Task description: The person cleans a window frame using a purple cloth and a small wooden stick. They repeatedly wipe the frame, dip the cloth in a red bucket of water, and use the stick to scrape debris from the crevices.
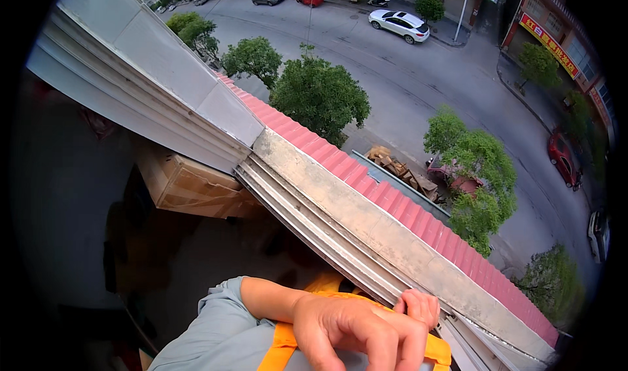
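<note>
My left hand (353, 328) is in front of my chest at the bottom centre, its back upward. The fingers bend down toward the lower edge, and whatever they close on is hidden. Just beyond it, my right hand (420, 307) shows only its curled fingers, beside the metal window track (314, 230). What lies inside those fingers cannot be seen. An orange strap (280, 349) crosses my grey clothing (219, 325), and more orange cloth (327, 283) shows behind the left wrist.
A concrete ledge (340, 191) runs outside the track, with a red corrugated roof edge (392, 204) beyond. Far below lie a street (392, 70), trees (320, 96) and a white car (399, 26). Indoors, a taped cardboard box (196, 185) stands left, under a light panel (157, 64).
</note>
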`<state>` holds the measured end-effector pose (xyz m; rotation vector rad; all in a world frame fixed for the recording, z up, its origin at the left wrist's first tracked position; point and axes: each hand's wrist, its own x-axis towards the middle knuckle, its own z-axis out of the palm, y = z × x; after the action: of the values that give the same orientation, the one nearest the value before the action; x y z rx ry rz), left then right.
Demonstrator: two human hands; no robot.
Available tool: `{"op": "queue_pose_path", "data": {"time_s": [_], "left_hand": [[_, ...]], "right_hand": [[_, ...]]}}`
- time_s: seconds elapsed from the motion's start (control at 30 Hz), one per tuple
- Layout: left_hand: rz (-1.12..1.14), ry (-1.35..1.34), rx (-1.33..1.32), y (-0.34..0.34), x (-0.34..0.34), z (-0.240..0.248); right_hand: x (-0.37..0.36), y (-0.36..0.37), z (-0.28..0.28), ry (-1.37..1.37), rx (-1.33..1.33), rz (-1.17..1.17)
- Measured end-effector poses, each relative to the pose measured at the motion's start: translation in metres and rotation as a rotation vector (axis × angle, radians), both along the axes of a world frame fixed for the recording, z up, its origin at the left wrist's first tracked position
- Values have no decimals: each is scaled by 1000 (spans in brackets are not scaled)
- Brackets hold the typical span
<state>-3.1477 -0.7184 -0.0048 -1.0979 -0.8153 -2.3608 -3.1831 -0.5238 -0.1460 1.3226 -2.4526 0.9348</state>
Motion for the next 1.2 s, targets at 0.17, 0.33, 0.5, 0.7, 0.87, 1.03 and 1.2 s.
{"op": "queue_pose_path", "data": {"time_s": [0.17, 0.33, 0.5, 0.7, 0.87, 1.03, 1.2], "left_hand": [[-35, 51, -78, -7, 0, -3], [91, -293, -146, -12, 48, -4], [672, -878, -533, -34, 76, -34], [1440, -813, -1099, -77, 79, -92], [1654, -770, -1235, -107, 74, -121], [1611, -796, -1283, -107, 67, -131], [1626, -771, -1307, -109, 68, -129]], "right_hand": [[-1, 3, -2, 8, 2, 20], [-4, 4, -3, -1, -27, 85], [-2, 2, 3, -31, -17, 78], [1, 3, -1, 22, -41, 76], [0, 8, -9, 28, -31, 84], [-3, 10, -11, 10, -25, 109], [-5, 17, -18, -7, 36, 89]]}}
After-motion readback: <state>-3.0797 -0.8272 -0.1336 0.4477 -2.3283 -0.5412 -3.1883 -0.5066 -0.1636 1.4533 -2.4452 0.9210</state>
